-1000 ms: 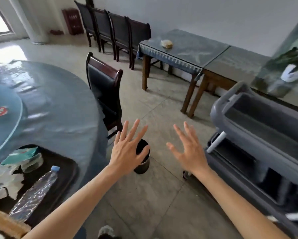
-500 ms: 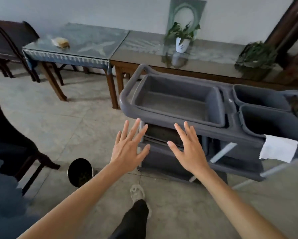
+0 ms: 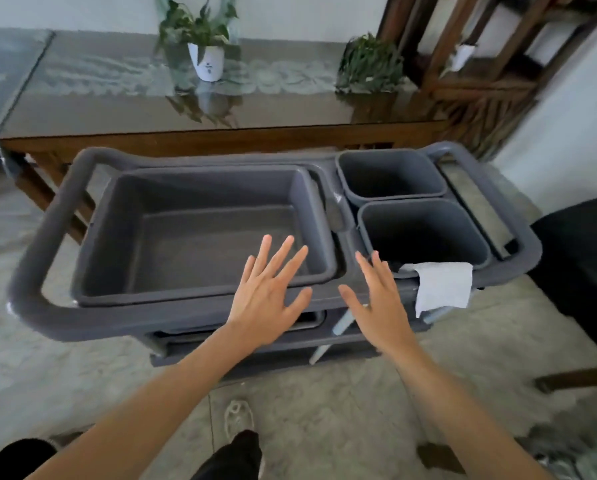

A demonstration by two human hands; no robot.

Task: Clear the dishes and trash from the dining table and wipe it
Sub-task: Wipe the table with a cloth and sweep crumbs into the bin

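A grey service cart stands right in front of me. Its top holds a large empty grey tub on the left and two small grey bins on the right. A white cloth hangs over the cart's front rim below the nearer bin. My left hand hovers with fingers spread over the tub's near edge, holding nothing. Beside it, my right hand is spread and empty, just left of the cloth. The dining table is out of view.
Behind the cart runs a long glass-topped wooden side table with a white potted plant and a second plant. A dark chair stands at right. My shoe is on the tiled floor below.
My view has swung right, away from the round dining table and its tray, onto the cart, which is closer and centred. Both hands stay spread and empty.
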